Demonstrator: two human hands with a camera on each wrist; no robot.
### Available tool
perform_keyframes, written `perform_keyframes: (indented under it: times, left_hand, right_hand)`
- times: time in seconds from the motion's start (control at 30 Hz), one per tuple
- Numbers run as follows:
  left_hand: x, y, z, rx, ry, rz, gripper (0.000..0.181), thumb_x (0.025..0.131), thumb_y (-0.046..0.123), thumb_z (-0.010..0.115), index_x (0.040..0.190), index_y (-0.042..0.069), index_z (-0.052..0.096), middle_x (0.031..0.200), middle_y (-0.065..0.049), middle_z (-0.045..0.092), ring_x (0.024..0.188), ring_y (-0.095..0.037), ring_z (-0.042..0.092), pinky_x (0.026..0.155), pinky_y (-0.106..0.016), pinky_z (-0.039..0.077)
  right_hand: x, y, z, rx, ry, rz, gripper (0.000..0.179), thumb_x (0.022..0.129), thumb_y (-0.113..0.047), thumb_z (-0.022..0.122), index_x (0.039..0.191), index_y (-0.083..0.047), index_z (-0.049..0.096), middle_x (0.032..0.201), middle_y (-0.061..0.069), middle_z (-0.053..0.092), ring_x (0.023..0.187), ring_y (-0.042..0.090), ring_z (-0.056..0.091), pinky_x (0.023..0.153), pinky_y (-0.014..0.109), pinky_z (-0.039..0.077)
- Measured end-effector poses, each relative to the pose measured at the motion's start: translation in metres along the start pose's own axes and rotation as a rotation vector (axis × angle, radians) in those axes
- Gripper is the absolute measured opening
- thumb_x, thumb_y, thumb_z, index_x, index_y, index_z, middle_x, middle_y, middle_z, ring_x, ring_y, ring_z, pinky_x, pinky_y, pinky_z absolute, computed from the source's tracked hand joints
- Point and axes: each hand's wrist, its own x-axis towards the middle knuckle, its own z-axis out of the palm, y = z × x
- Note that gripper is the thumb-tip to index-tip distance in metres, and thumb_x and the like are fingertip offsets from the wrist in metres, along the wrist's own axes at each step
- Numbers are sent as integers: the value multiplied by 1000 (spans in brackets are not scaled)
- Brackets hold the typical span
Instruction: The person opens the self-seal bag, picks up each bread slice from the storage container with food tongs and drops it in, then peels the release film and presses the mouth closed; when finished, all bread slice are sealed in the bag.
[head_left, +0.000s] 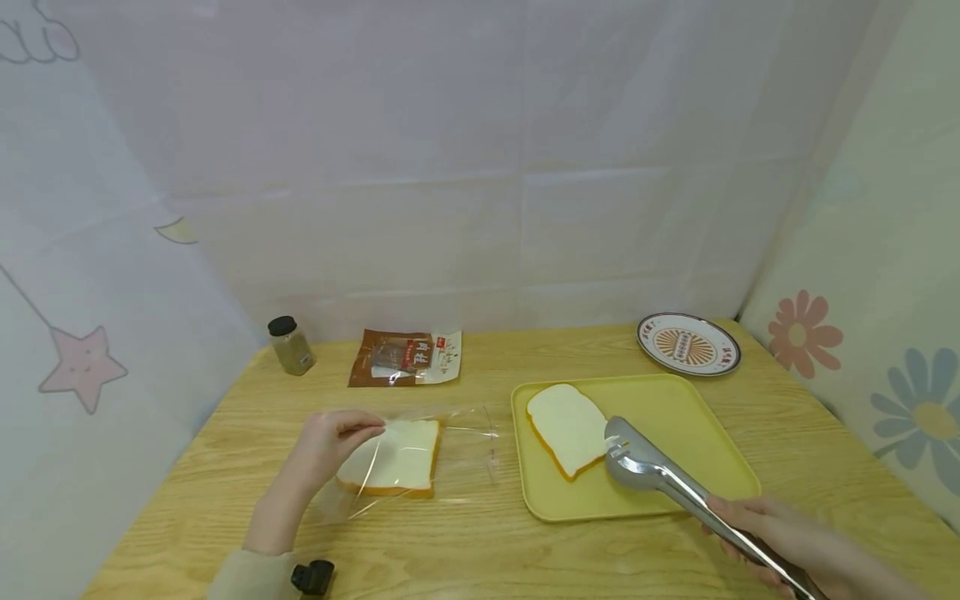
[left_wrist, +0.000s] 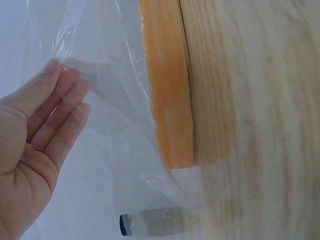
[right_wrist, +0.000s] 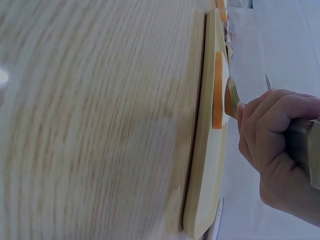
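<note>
Between thumb and fingertips, my left hand [head_left: 335,440] pinches the upper edge of a clear plastic bag [head_left: 467,446]. One bread slice [head_left: 405,454] lies inside the bag, its orange crust [left_wrist: 172,100] showing through the film in the left wrist view. My right hand [head_left: 783,537] grips metal tongs [head_left: 675,483] by the handles. The tong heads reach over the yellow tray [head_left: 690,408], right at the lower right edge of a second bread slice [head_left: 567,429] lying there. In the right wrist view, my fingers [right_wrist: 275,117] curl round the handle.
A jar with a black lid [head_left: 291,346] stands at the back left. Right of it lies a brown and white packet [head_left: 406,358]. A patterned plate [head_left: 688,343] sits behind the tray at the back right. Hanging sheets [head_left: 480,167] enclose the table's back and sides.
</note>
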Motion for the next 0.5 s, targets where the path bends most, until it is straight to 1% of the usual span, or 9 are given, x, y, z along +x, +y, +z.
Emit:
perform_keyframes:
  times: [0.07, 0.23, 0.33, 0.5]
  left_hand:
    - [0, 0, 0, 0, -1, -4, 11, 77, 1, 73, 87, 3, 75, 86, -8, 74, 74, -17, 71, 63, -18, 57]
    - [1, 2, -1, 0, 5, -1, 11, 77, 0, 73, 87, 4, 75, 86, -8, 74, 74, -18, 71, 63, -18, 57]
    - [0, 3, -1, -2, 3, -2, 11, 77, 0, 73, 87, 5, 75, 86, -7, 74, 74, -17, 71, 63, -18, 57]
    - [0, 3, 0, -6, 7, 6, 12, 77, 0, 73, 86, 6, 75, 85, -7, 74, 73, -16, 70, 62, -18, 57]
  right_hand:
    - [-1, 2, 0, 22, -29, -11, 49, 104, -35, 30, 104, 7, 55, 73, -3, 58, 46, 1, 47, 43, 16, 40]
    - [0, 4, 2, 26, -66, -23, 53, 105, -33, 29, 100, 16, 48, 74, -2, 57, 47, 1, 47, 43, 16, 37]
    - [1, 6, 4, 24, -68, -17, 54, 104, -35, 29, 96, 16, 47, 74, -2, 57, 47, 1, 47, 43, 16, 37]
    - [4, 10, 6, 7, -67, -28, 54, 105, -33, 29, 95, 17, 46, 69, -3, 55, 45, 0, 47, 43, 15, 37]
